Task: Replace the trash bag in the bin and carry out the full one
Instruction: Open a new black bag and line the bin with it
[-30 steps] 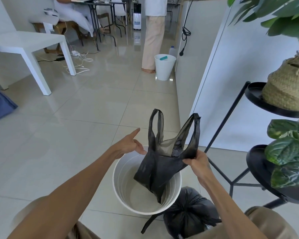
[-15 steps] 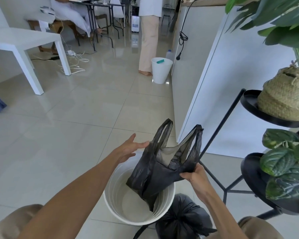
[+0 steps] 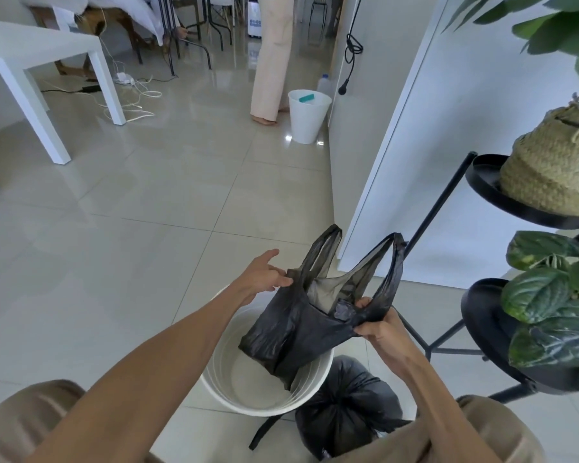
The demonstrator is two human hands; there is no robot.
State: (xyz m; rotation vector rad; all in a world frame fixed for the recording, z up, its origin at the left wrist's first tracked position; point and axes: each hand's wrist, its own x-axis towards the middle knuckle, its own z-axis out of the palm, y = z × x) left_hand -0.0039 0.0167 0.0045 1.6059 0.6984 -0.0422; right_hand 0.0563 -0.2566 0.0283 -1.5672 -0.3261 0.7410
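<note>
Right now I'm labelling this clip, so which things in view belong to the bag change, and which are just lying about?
Part of the job:
- fresh black bag, pinched by left hand and right hand
- white bin, unlined
- tied full bag on the floor

Lying about:
- second white bin
- plant stand
- woven basket
- white table
- floor cables

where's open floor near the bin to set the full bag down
Bare tiles lie left of the white round bin, out to the white table. Right is crowded: the tied full black bag touches the bin, with the black metal plant stand just beyond.
</note>
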